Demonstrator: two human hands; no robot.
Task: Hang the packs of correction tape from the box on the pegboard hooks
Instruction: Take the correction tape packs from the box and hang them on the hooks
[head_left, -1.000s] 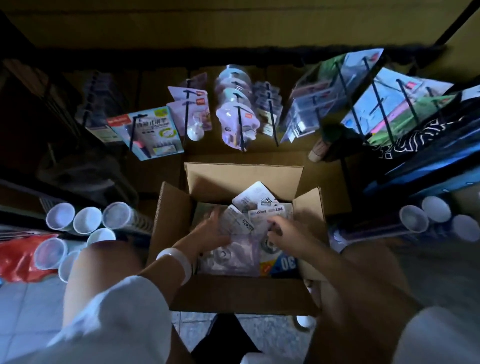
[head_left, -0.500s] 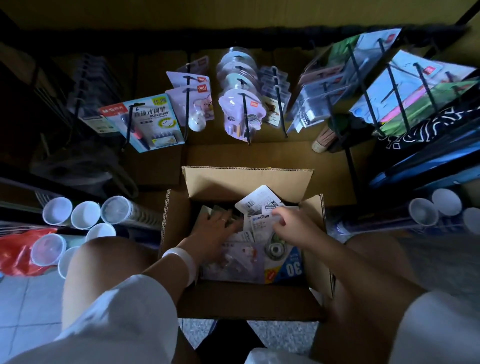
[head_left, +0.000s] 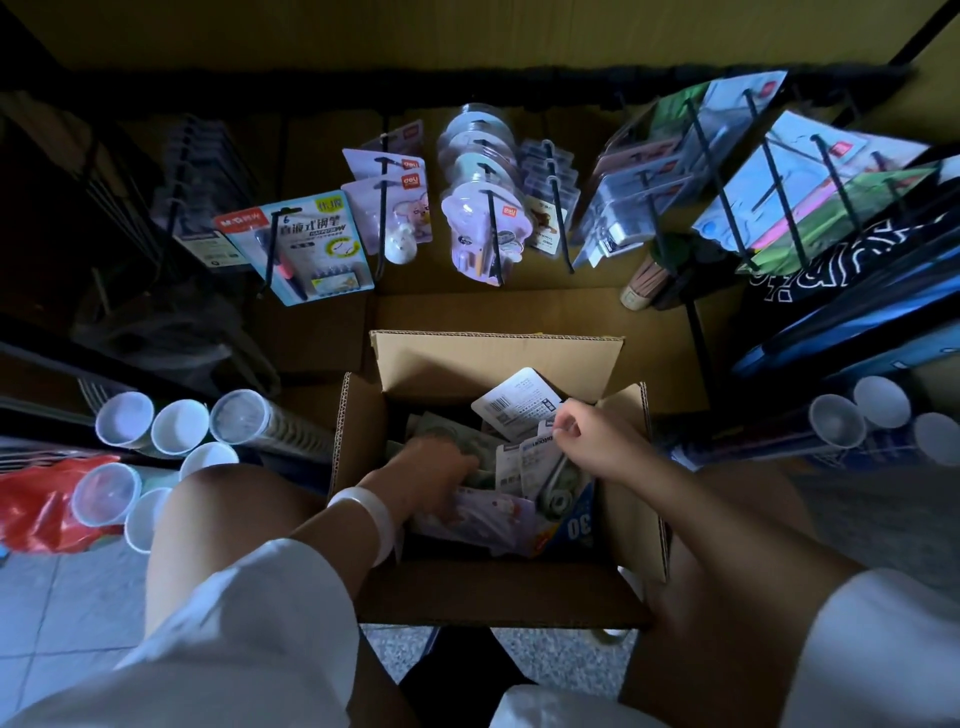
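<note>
A: Where do things stand?

B: Both hands are down in the cardboard box (head_left: 493, 592), which sits on the floor between the person's knees, below the pegboard hooks (head_left: 492, 228). The packs of correction tape (head_left: 524, 462) lie jumbled inside it, none lifted out yet.

A: What has each hand got?

B: The right hand (head_left: 597, 439) has its fingers curled, pinching the top edge of a white-backed pack (head_left: 519, 400) that stands tilted against the far side. The left hand (head_left: 441, 467) is buried among the packs on the left with its fingers curled down into them; whether it actually grips one, I cannot tell.

A: How should the pick go?

B: I'd say take one pack at a time by its card top, where the hang hole should be, and draw it up. The packs overlap, so a quick tug could drag its neighbours along. Then turn the card so the hole faces a hook and slide it on behind the packs already hanging.

A: Anything different from a second ago?

B: Yes. The right hand has shifted toward the far right corner and risen a little. The left hand has dug deeper and more to the left. The camera has also tipped, so the box sits lower in view.
</note>
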